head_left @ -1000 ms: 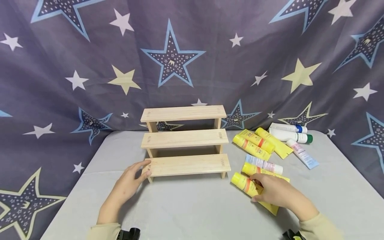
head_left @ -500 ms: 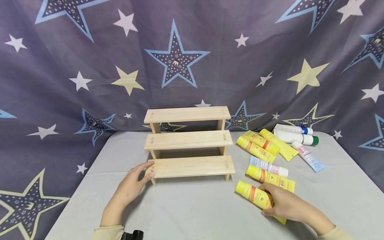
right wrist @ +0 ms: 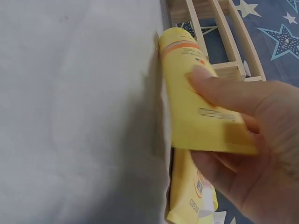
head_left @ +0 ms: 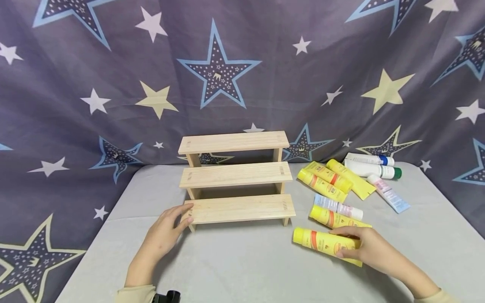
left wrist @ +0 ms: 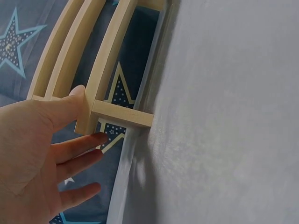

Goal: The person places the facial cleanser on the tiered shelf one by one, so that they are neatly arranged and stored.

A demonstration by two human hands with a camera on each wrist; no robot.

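A pale three-step wooden display rack [head_left: 238, 208] stands at mid-table. At the left end of its lowest step, my left hand [head_left: 161, 235] pinches the board between thumb and index finger; the left wrist view shows the other fingers [left wrist: 79, 196] spread off the wood. My right hand [head_left: 373, 252] grips a yellow squeeze tube [head_left: 320, 241] with an orange band, cap pointing left. In the right wrist view the thumb lies across the front of that tube [right wrist: 187, 102], and the remaining fingers are partly hidden behind it. Another yellow tube [head_left: 326, 216] lies just behind the held one.
Beyond it lie a blue-and-white tube [head_left: 337, 206], several yellow tubes [head_left: 322, 185], a pink-and-blue tube [head_left: 388, 193], and white tubes with a green cap [head_left: 397, 173] and a blue cap [head_left: 385, 160]. A star-patterned curtain [head_left: 242, 84] hangs behind the grey-covered table [head_left: 227, 261].
The held yellow tube has turned from slanting to nearly level and stands farther from the tube behind it. My left hand stays at the rack. The head view has shifted slightly.
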